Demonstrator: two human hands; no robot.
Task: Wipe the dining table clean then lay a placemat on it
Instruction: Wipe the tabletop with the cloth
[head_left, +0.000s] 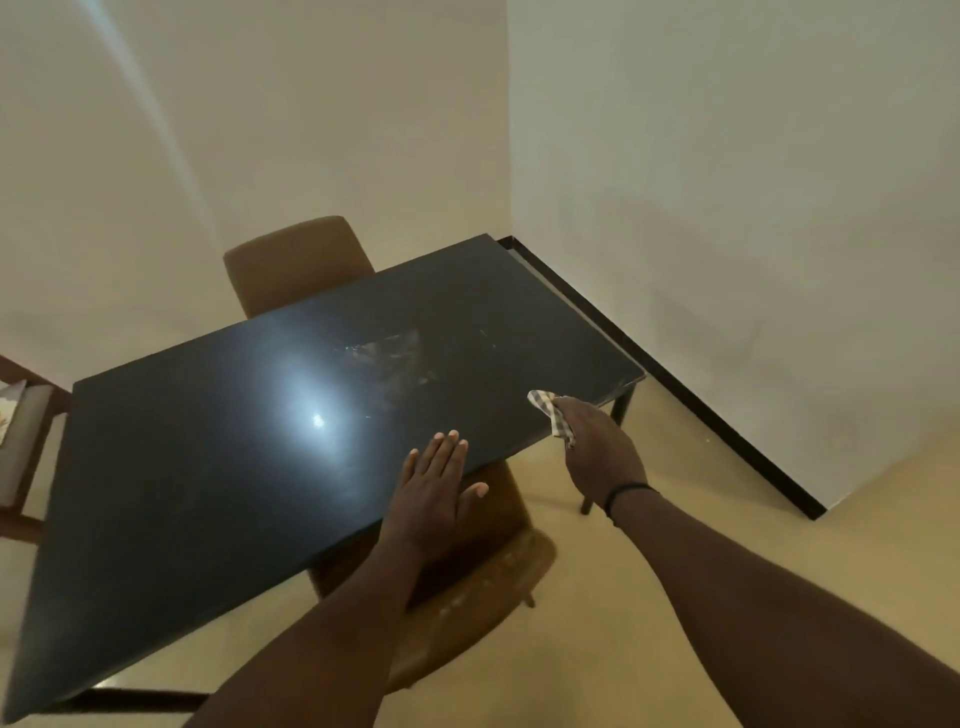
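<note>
A dark glossy dining table (218, 467) fills the middle of the view, with a pale smeared patch (395, 358) right of its centre. My left hand (431, 493) lies flat with straight fingers on the table's near edge. My right hand (597, 447) grips a small checked cloth (553, 415) at the table's near right corner. No placemat is in view.
A brown chair (296, 260) stands behind the table's far side, and another brown chair (478, 587) is tucked under the near edge below my left hand. A wooden chair with a pale cushion (21, 441) sits at the left. Walls close in at the right.
</note>
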